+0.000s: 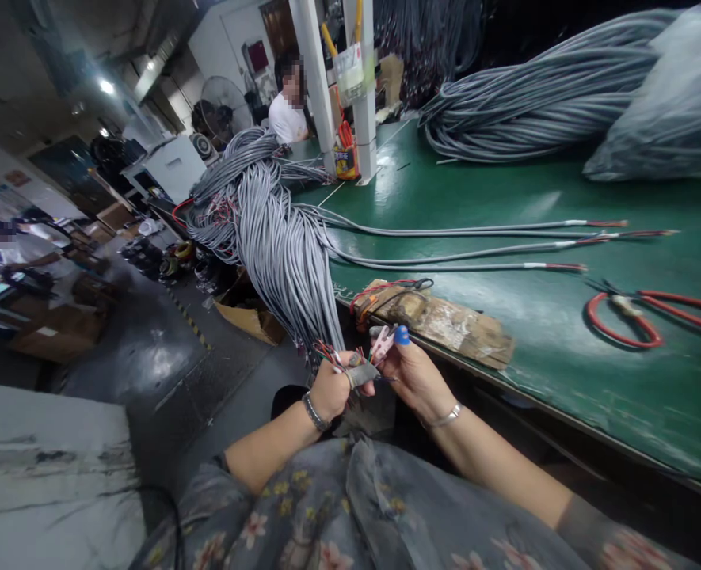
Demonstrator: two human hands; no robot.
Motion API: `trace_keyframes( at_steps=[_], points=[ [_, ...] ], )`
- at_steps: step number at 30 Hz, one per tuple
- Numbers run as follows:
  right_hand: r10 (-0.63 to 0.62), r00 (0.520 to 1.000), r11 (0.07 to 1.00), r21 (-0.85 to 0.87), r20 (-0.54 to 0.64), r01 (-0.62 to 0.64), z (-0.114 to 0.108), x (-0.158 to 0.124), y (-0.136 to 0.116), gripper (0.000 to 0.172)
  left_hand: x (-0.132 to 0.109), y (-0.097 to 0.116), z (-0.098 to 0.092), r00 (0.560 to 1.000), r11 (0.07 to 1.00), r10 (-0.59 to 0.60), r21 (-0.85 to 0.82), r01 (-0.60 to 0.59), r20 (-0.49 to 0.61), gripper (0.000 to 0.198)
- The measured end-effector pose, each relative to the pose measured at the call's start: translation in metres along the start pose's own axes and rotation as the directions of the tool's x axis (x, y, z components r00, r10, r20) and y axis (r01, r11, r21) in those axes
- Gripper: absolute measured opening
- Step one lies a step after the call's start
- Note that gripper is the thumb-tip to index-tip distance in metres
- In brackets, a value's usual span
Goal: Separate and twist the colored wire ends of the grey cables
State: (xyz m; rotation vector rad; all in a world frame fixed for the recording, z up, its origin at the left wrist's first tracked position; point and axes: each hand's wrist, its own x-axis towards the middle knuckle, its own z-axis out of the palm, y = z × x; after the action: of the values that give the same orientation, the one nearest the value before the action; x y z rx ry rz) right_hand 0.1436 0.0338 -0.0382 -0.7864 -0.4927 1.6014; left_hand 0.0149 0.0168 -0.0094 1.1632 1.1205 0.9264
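My left hand (331, 389) is closed round the end of a grey cable, where thin coloured wires (326, 348) fan out. A grey wrap (363, 374) covers one of its fingers. Close beside it, my right hand (413, 376) pinches a small pale pink piece (382, 343) among the wire ends; its exact kind is too small to make out. A blue cover (401, 335) sits on the right thumb. Behind my hands, a thick bundle of grey cables (279, 237) hangs over the table's edge. Several cables with stripped ends (540, 267) stretch across the green table (474, 198).
A worn wooden block (445, 324) with wires lies at the table edge. Red-handled pliers (623, 317) rest on the right. Farther back are a large cable coil (534, 87), a plastic bag (671, 103) and a white post (362, 142). A person (287, 111) sits beyond.
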Motion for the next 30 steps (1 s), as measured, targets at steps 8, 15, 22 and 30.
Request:
trace_keyframes(
  at_steps=[8,15,22,30],
  points=[
    [0.088,0.994,0.994,0.064,0.066,-0.093,0.000,-0.006,-0.002,0.056,-0.002,-0.003,-0.004,0.999,0.999,0.034,0.003,-0.034,0.007,0.043],
    [0.113,0.991,0.990,0.081,0.071,-0.119,-0.003,-0.010,-0.006,0.039,-0.014,-0.002,-0.010,0.990,0.987,0.129,0.092,-0.133,0.054,0.042],
    [-0.034,0.999,0.997,-0.066,0.010,0.034,-0.002,-0.012,-0.007,0.044,-0.013,0.001,0.002,0.991,0.989,0.121,0.092,-0.116,-0.054,0.044],
    [-0.124,0.991,0.946,-0.295,0.046,0.132,-0.006,-0.009,-0.004,0.062,-0.008,-0.005,0.005,0.988,0.995,0.105,0.015,-0.103,-0.111,0.044]
  ],
)
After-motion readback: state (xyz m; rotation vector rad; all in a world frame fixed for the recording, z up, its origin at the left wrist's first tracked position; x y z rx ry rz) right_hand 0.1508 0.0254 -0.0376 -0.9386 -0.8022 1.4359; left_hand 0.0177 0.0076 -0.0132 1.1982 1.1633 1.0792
